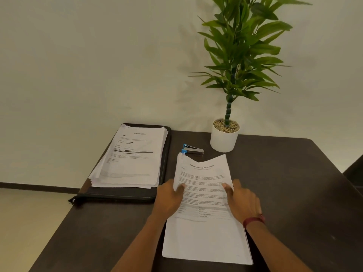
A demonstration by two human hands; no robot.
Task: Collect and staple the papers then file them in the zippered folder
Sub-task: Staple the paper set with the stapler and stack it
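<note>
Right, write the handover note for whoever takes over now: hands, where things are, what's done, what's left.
Left hand and right hand each grip a side edge of the paper stack, thumbs on top, far end bowed.
Stapler lies just beyond it; folder lies to the left with another paper pile on it.
Done: stack gathered; no staple visible.
Left: staple, then file in folder.

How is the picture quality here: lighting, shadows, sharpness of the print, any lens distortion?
Head view: dim, warm, even light; the plant throws a soft shadow on the wall to its left; body print on the held papers is too soft to read; the table edges splay with wide-angle distortion; no glare.
</note>
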